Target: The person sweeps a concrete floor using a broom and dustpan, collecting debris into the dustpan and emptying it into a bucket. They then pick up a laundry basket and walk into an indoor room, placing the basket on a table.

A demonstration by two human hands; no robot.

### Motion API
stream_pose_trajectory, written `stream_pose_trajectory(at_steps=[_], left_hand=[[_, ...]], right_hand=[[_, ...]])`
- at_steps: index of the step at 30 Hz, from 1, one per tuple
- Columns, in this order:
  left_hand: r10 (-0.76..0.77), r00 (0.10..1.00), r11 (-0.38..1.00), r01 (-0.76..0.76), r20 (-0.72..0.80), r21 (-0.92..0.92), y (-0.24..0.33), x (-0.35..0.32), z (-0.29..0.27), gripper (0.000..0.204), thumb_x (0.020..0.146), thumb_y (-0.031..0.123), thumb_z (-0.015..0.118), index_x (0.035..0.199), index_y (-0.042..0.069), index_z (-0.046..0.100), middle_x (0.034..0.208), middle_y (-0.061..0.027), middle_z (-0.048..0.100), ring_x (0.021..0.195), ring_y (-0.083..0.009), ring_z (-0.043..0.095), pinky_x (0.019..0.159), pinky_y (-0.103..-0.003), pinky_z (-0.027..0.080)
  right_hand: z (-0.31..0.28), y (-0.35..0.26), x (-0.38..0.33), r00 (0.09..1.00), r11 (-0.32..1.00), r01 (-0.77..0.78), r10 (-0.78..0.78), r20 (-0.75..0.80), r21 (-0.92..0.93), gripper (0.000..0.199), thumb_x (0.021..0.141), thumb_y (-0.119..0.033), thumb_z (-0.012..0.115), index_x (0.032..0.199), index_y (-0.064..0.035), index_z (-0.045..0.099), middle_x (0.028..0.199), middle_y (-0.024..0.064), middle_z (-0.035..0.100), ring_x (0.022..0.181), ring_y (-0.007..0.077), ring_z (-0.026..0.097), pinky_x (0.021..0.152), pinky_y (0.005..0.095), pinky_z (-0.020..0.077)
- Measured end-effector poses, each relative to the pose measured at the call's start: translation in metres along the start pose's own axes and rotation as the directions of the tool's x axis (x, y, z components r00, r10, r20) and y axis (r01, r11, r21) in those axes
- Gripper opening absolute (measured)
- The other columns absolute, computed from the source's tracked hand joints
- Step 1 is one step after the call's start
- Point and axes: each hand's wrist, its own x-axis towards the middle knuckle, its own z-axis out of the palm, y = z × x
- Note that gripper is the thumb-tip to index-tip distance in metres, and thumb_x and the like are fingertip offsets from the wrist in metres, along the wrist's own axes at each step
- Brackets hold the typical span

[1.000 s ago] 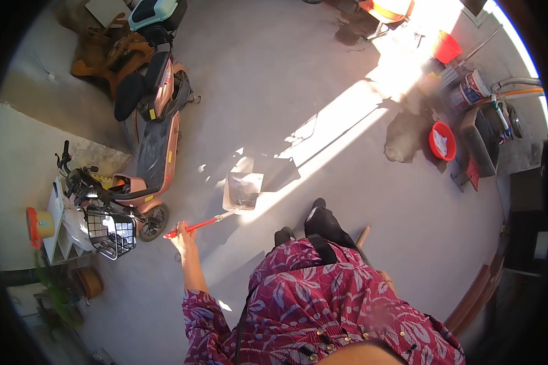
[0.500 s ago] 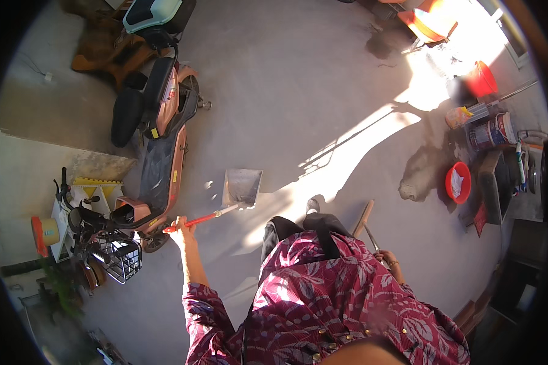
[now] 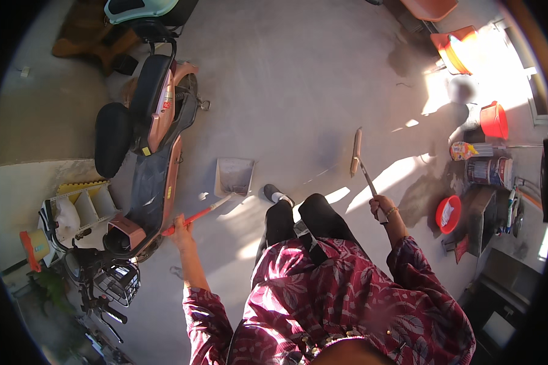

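My left hand [image 3: 182,233] is closed round the red handle of a long-handled dustpan [image 3: 224,174]. Its grey pan rests on or just above the floor ahead of me, left of my dark shoe [image 3: 273,193]; greyish specks show inside it. Out in front to the right, my right hand [image 3: 382,208] grips the dark stick of a broom [image 3: 355,152]. The long, narrow brown head of that broom points away from me, well to the right of the dustpan. Whether the head touches the floor I cannot tell.
A pink electric scooter [image 3: 175,155] with a wire basket [image 3: 120,285] stands close along my left. To the right are a red basin [image 3: 441,214] holding something white, a paint bucket [image 3: 488,171] and a red bucket [image 3: 494,120]. An orange chair [image 3: 452,52] is at the far right.
My right hand has swung forward from beside my body, carrying the broom ahead of me. The dustpan stays in my left hand, and my feet and the view have shifted.
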Motion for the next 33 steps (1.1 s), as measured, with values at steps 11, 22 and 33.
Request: stream_pose_trajectory(at_steps=[11, 22, 33], left_hand=[[-0.07, 0.997, 0.981, 0.076, -0.041, 0.177, 0.045, 0.012, 0.062, 0.014, 0.078, 0.017, 0.055, 0.078, 0.004, 0.047, 0.098, -0.0091, 0.057, 0.089, -0.0169, 0.053, 0.081, -0.035, 0.043], [-0.068, 0.998, 0.951, 0.068, -0.011, 0.301, 0.065, 0.024, 0.08, 0.02, 0.081, 0.018, 0.049, 0.079, -0.001, 0.043, 0.11, -0.0189, 0.054, 0.099, -0.0238, 0.053, 0.086, -0.038, 0.045], [-0.07, 0.996, 0.944, 0.085, -0.058, 0.319, 0.064, 0.041, 0.084, 0.019, 0.082, 0.017, 0.047, 0.077, -0.001, 0.043, 0.108, -0.019, 0.055, 0.094, -0.0229, 0.056, 0.077, -0.033, 0.05]], right_hand=[[0.208, -0.203, 0.122, 0.985, 0.987, 0.132, -0.141, -0.096, -0.091, 0.01, 0.08, -0.006, 0.042, 0.073, -0.0066, 0.034, 0.058, 0.0005, 0.039, 0.041, 0.0053, 0.034, 0.035, 0.0171, 0.034], [0.371, -0.119, 0.294, 0.917, 0.562, 0.183, -0.393, -0.065, -0.807, 0.021, 0.079, -0.007, 0.041, 0.092, -0.0095, 0.025, 0.062, 0.0122, 0.049, 0.052, 0.0243, 0.05, 0.046, 0.0356, 0.0419], [0.328, -0.026, 0.13, 0.849, 0.053, -0.2, 0.508, -0.147, -0.978, 0.06, 0.08, -0.012, 0.047, 0.133, -0.028, 0.026, 0.062, 0.0092, 0.048, 0.044, 0.0174, 0.047, 0.04, 0.029, 0.0407]])
